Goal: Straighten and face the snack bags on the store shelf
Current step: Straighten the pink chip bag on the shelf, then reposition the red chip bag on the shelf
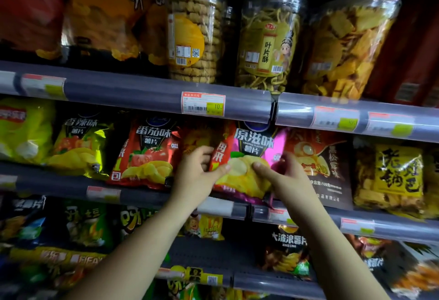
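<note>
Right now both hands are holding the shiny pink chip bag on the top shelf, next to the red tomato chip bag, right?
Not quite. In the head view the shiny pink chip bag, held by the left hand and right hand, sits on the middle shelf, beside the red tomato chip bag.

Pink chip bag (255,155) reads 原滋味; red bag (147,155) 番茄味.

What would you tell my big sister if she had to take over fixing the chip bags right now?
Left hand: gripping the left edge of the pink chip bag, thumb on its front.
Right hand: holding the same bag's right side.
The bag sits on the middle shelf, leaning, between the red tomato bag and a dark brown bag.
Done: the tomato bag faces front.
Left: stand the pink bag straight, then check the other bags.
</note>
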### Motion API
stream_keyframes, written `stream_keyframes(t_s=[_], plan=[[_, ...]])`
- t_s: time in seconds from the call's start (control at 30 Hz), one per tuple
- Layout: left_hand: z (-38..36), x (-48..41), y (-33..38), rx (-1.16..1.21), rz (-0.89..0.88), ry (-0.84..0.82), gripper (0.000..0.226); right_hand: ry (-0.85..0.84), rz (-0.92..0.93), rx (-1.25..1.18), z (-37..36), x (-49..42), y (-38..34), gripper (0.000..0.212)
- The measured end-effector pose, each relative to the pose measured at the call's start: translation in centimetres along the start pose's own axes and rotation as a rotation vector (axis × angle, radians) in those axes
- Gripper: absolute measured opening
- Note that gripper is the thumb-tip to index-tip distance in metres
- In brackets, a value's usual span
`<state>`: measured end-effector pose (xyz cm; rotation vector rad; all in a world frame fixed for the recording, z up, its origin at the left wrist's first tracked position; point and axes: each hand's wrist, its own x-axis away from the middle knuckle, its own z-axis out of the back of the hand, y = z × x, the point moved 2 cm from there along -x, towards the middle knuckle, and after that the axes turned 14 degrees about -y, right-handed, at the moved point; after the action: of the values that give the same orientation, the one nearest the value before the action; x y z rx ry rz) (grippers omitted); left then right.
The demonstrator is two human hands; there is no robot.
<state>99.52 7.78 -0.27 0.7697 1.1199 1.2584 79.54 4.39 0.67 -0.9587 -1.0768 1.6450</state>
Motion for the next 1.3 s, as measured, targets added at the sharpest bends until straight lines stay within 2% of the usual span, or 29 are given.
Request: stream_keyframes(t_s=[0.2, 0.37, 0.47, 0.57, 0.67, 0.73, 0.8, 0.87, 0.97, 1.03, 1.13, 1.23, 1.3], plan=[[0.1, -0.7, -2.1, -0.139, 0.047, 0.019, 0.038, -0.073, 0.054, 0.224, -0.6, -1.8, 0.2, 0.064], [-0.4, 0.1, -2.9, -0.257, 0.011, 0.085, 0.04, -0.062, 0.042, 0.374, -0.9, -1.2, 1.4, 0.057], [-0.4, 0.4, -2.4, -0.3, -0.009, 0.1, 0.039, -0.049, 0.044, 0.409, -1.0, -0.9, 1.1, 0.064], [0.1, 1.1, -2.0, -0.277, -0.025, 0.084, 0.042, 0.051, 0.069, 0.339, -0.7, 0.1, 0.6, 0.071], [2.0, 2.6, -1.4, -0.265, -0.102, 0.116, 0.033, 0.255, 0.18, 0.385, -0.6, 1.4, -0.3, 0.052], [4.5, 3.9, -1.1, -0.305, -0.158, 0.206, 0.025, 0.339, 0.305, 0.372, -1.7, 2.3, -1.7, 0.035], [7.8, 4.8, -1.5, -0.378, -0.181, 0.346, 0.022, 0.252, 0.382, 0.328, -4.3, 2.6, -3.3, 0.021], [10.8, 4.9, -2.5, -0.466, -0.121, 0.461, 0.029, 0.057, 0.384, 0.335, -8.0, 2.2, -4.5, 0.015], [13.4, 4.2, -4.7, -0.512, 0.084, 0.436, 0.049, -0.171, 0.27, 0.454, -14.2, 0.0, -5.3, 0.039], [13.9, 3.6, -5.8, -0.476, 0.192, 0.339, 0.057, -0.258, 0.1, 0.391, -17.1, -1.7, -5.4, 0.049], [14.6, 3.2, -6.6, -0.424, 0.215, 0.258, 0.05, -0.255, -0.044, 0.241, -19.3, -3.4, -5.7, 0.047], [15.8, 3.4, -5.5, -0.351, 0.127, 0.267, 0.029, -0.177, -0.032, 0.111, -19.7, -3.8, -6.0, 0.052], [16.7, 4.1, -4.4, -0.287, 0.074, 0.264, 0.027, -0.158, -0.013, 0.019, -19.3, -3.4, -6.3, 0.059]])
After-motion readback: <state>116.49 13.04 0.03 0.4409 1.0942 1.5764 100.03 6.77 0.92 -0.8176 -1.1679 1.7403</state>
